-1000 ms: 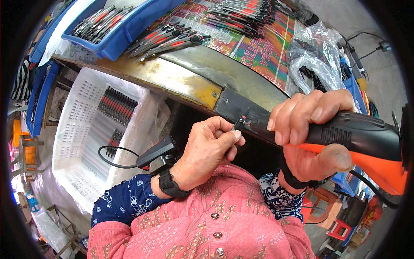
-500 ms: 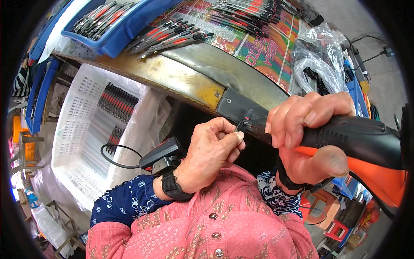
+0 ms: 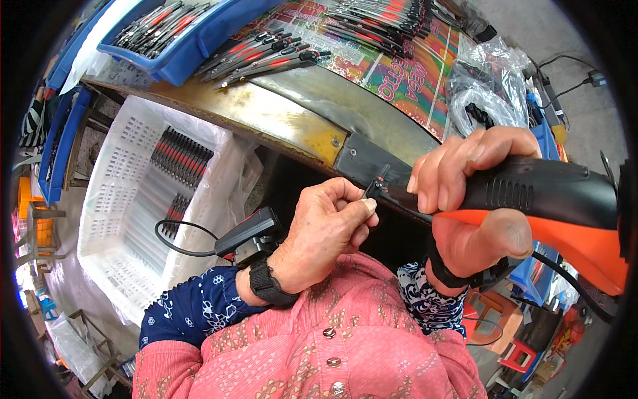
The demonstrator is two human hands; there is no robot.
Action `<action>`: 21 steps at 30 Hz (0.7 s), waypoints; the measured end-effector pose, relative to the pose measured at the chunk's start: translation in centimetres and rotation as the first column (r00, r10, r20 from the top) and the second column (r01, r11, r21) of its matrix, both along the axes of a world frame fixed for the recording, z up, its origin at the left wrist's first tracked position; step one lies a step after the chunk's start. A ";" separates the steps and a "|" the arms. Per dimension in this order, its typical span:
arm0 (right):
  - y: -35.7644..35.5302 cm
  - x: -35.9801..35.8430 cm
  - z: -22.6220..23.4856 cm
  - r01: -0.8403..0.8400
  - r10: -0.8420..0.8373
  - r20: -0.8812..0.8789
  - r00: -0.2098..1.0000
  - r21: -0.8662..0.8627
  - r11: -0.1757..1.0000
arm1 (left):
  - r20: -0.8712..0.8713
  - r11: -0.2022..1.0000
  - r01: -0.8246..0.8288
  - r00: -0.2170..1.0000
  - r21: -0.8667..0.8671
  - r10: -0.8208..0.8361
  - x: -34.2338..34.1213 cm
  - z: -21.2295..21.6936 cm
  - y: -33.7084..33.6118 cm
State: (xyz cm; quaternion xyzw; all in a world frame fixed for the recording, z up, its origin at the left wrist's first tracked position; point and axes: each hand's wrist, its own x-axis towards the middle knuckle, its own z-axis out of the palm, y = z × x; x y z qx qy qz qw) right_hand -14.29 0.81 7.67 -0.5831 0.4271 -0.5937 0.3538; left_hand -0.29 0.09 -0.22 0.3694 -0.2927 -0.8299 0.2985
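A white slotted crate [image 3: 126, 199] holding rows of red-and-black tools occupied the left of the frame. At right centre, the right hand [image 3: 475, 199] was wrapped closed around a black-and-orange power tool [image 3: 551, 206]. At centre, the left hand [image 3: 325, 229], fingers curled, pinched a small black part [image 3: 373, 191] against the tool's tip.

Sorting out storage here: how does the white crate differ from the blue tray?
The white crate is deep with slotted walls; the blue tray is shallow and solid-walled. The crate sits low beside the table, while the tray rests on the tabletop. Both hold black-and-red stick-like tools laid side by side.
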 end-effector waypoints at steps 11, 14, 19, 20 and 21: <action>0.0 0.1 0.1 -0.053 0.055 0.047 0.997 -0.043 0.998 | -0.034 1.000 0.007 0.999 0.002 -0.007 0.2 -0.2 -0.1; -0.1 0.3 0.1 -0.056 0.058 0.045 0.997 -0.042 0.998 | -0.044 1.000 0.001 0.999 0.000 -0.001 0.3 -0.3 -0.1; -0.2 0.6 0.3 -0.057 0.058 0.039 0.998 -0.032 0.998 | -0.039 1.000 0.005 0.999 0.013 -0.005 0.3 -0.2 -0.1; -0.3 0.6 0.4 -0.059 0.060 0.037 0.997 -0.029 0.998 | -0.038 1.000 0.006 0.999 0.015 -0.006 0.3 -0.2 -0.2; -0.3 0.7 0.5 -0.059 0.059 0.033 0.998 -0.023 0.998 | -0.037 1.000 0.007 0.999 0.018 -0.006 0.3 -0.2 -0.2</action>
